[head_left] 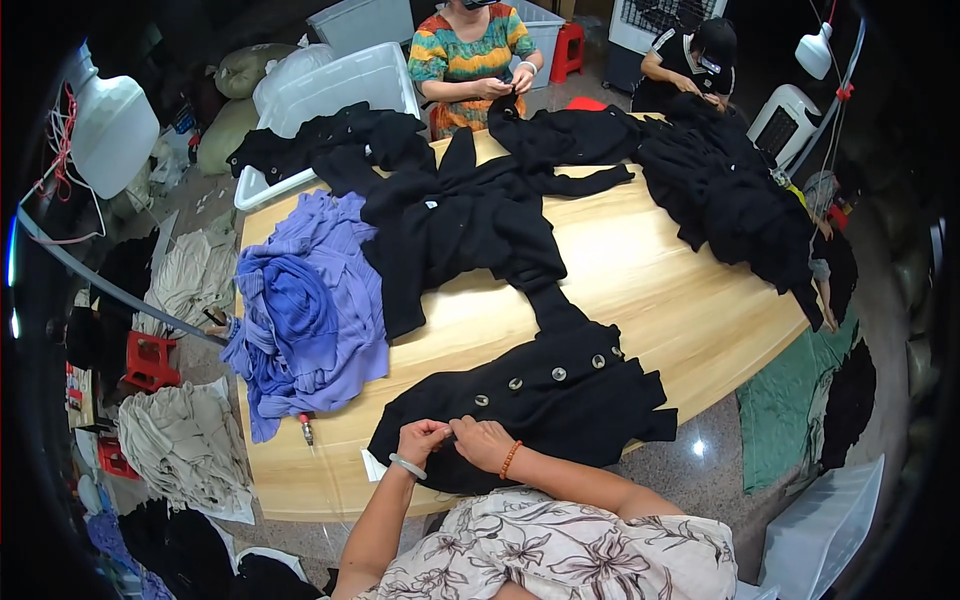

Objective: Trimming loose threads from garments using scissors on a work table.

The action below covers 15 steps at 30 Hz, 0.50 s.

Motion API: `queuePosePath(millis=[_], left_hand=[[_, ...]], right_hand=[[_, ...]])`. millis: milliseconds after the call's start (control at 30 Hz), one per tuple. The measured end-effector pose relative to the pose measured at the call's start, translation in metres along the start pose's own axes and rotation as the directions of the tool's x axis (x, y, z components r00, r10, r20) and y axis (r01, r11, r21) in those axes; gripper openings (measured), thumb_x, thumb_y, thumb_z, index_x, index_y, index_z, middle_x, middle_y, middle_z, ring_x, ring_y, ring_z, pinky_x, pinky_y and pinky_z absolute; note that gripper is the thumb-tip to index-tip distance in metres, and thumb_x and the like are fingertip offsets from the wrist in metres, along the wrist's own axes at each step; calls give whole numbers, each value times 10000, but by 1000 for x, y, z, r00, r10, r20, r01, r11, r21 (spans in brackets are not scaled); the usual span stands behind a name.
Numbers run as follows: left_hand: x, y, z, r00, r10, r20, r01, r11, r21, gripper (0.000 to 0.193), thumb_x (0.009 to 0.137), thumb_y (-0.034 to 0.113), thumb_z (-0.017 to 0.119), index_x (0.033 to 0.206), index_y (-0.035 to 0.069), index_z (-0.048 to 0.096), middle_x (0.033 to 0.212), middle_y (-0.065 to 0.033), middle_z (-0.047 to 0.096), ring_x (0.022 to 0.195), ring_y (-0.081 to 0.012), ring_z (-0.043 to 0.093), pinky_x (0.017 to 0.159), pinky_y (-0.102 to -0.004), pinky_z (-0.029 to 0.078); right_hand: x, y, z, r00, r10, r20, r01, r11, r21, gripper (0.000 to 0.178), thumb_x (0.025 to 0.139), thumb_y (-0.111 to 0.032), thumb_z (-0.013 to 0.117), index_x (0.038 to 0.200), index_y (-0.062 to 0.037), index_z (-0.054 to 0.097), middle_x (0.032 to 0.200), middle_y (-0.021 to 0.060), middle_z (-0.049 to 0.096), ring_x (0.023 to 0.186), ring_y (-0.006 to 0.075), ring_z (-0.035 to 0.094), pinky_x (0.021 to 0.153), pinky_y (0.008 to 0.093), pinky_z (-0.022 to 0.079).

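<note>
A black knitted cardigan [540,420] lies at the table's near edge, with several large shiny buttons [559,374] in a row along it. Over its left part, my left hand [424,441] has its fingers pinched together. Right beside it my right hand [483,444] is closed too, its fingertips almost meeting the left ones. Whatever is between the fingers, perhaps thread or a bit of the knit, is too small to make out. A pale bangle circles my left wrist and an orange beaded bracelet my right.
Black garments [470,220] and a purple knitted heap [310,300] cover parts of the wooden table [690,320]. A small red-topped tool [306,428] lies near the left edge. Two people sit across, handling black knitwear. Lamps [112,130] stand at the sides; a plastic bin [365,85] is behind.
</note>
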<state>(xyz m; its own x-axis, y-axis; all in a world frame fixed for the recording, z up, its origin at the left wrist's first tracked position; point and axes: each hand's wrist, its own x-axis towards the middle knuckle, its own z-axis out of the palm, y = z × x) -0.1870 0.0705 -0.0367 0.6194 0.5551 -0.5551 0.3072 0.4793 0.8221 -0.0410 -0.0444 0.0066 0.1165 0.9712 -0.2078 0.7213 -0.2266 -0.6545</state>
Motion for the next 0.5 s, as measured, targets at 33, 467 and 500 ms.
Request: queuePosePath(millis=[33, 467, 500], left_hand=[[0, -1, -1, 1000, -3, -3, 3, 1000, -6, 91, 829, 110, 742, 857, 35, 699, 698, 22, 637, 556, -44, 513, 515, -187, 393], [-26, 21, 11, 822, 542, 173, -533, 628, 567, 214, 795, 3, 628, 1000, -12, 685, 876, -151, 671, 790, -265, 658, 711, -311, 514], [-28, 18, 12, 814, 559, 155, -534, 618, 577, 201, 791, -8, 618, 980, -14, 686, 854, -156, 671, 778, -283, 661, 699, -317, 515]], right_hand=[[1, 1, -1, 1000, 0, 7, 1, 1000, -1, 296, 857, -199, 609, 1096, -55, 512, 991, 213, 618, 835, 397, 633, 730, 494, 502], [8, 20, 2, 997, -48, -58, 62, 963, 261, 357, 783, -189, 612, 1050, 47, 633, 1017, 248, 646, 971, 384, 622, 888, 424, 493], [9, 23, 5, 997, -60, -50, 72, 961, 269, 354, 780, -189, 613, 1043, 48, 635, 1005, 251, 648, 971, 387, 622, 888, 425, 493]])
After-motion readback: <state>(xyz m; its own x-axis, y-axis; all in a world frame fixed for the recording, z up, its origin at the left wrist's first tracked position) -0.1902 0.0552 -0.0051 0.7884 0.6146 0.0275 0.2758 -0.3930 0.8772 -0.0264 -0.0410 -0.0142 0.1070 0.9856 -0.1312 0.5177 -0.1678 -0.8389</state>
